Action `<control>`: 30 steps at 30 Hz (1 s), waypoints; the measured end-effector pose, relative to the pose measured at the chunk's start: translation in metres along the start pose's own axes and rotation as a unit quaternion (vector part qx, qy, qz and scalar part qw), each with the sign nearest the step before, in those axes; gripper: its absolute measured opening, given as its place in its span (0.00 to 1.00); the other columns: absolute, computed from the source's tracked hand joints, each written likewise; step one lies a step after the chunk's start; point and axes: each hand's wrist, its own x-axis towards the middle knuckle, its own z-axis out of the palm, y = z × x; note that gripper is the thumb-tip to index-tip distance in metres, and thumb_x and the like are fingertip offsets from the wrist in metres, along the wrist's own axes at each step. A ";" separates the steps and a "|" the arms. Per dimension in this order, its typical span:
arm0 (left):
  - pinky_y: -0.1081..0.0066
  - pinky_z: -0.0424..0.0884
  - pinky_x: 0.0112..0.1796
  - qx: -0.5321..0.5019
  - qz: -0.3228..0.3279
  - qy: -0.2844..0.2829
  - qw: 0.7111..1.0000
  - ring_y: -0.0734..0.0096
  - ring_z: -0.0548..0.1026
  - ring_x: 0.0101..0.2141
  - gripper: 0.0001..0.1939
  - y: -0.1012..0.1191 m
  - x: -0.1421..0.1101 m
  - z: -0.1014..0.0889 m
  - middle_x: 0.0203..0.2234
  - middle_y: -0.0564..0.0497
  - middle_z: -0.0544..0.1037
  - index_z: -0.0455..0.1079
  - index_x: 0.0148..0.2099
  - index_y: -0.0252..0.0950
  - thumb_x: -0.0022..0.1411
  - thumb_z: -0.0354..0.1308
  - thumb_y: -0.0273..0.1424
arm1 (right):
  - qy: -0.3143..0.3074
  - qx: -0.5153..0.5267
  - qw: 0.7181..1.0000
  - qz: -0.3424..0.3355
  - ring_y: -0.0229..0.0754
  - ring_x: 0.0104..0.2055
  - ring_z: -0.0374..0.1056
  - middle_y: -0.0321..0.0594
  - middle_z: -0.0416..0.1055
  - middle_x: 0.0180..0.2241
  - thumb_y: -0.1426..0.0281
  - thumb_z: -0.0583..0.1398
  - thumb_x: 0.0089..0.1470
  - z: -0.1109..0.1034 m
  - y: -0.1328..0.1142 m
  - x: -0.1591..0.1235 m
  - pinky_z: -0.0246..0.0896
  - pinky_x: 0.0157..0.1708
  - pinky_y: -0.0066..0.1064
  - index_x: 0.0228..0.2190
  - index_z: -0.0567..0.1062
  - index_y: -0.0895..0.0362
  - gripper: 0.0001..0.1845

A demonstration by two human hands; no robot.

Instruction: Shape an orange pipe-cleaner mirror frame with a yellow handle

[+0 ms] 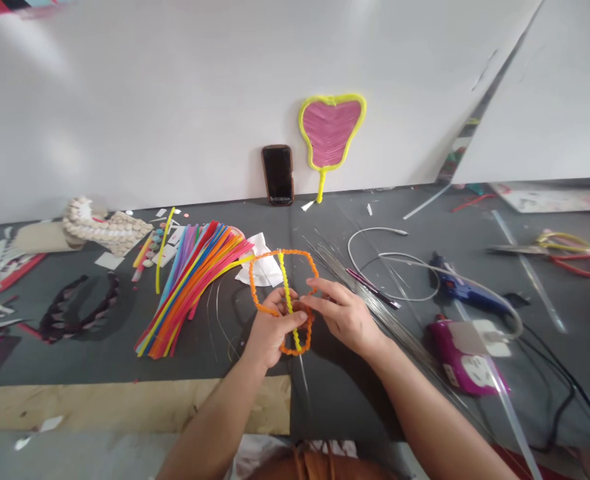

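An orange pipe-cleaner frame (275,255) shaped like a fan outline is held above the dark table. A yellow pipe cleaner (285,283) runs down its middle. My left hand (272,328) pinches the lower part of the frame and the yellow strand. From the right, my right hand (342,313) has its fingers closed on the frame's lower right edge. A thin wire (303,377) hangs down from the frame's bottom.
A fanned pile of coloured pipe cleaners (192,283) lies to the left. Thin metal wires (375,300), a blue glue gun (467,290), a purple plug box (462,357) and scissors (575,257) lie right. A phone (277,175) and a finished pink fan (331,130) lean on the wall.
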 end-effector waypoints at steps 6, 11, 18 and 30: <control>0.74 0.71 0.33 -0.002 -0.002 -0.005 1.000 0.74 0.76 0.28 0.19 0.001 -0.002 0.002 0.25 0.55 0.76 0.64 0.38 0.36 0.44 0.67 0.22 | -0.034 -0.019 0.999 -0.010 0.40 0.39 0.67 0.41 0.69 0.49 0.79 0.52 0.56 -0.006 0.002 0.003 0.66 0.39 0.33 0.41 0.74 0.52 0.16; 0.74 0.71 0.32 -0.004 -0.014 -0.011 1.000 0.72 0.77 0.28 0.21 0.000 -0.001 0.004 0.25 0.55 0.76 0.63 0.39 0.36 0.43 0.68 0.23 | -0.065 0.020 0.998 -0.015 0.38 0.40 0.66 0.41 0.70 0.45 0.78 0.51 0.58 -0.011 0.002 0.006 0.65 0.41 0.31 0.41 0.73 0.52 0.15; 0.66 0.69 0.40 0.060 0.047 0.083 0.994 0.66 0.75 0.38 0.29 -0.004 -0.004 -0.002 0.38 0.49 0.74 0.57 0.52 0.40 0.49 0.64 0.30 | -0.073 -0.027 0.997 0.002 0.38 0.39 0.67 0.40 0.72 0.38 0.79 0.51 0.57 -0.021 0.006 0.001 0.64 0.39 0.28 0.39 0.73 0.53 0.15; 0.60 0.54 0.35 0.771 0.252 0.055 0.582 0.58 0.64 0.36 0.08 -0.022 -0.039 0.015 0.28 0.46 0.72 0.72 0.31 0.38 0.60 0.54 0.33 | -0.177 -0.161 0.971 0.029 0.35 0.33 0.68 0.36 0.73 0.36 0.74 0.55 0.57 -0.019 0.010 -0.017 0.54 0.27 0.25 0.37 0.74 0.51 0.10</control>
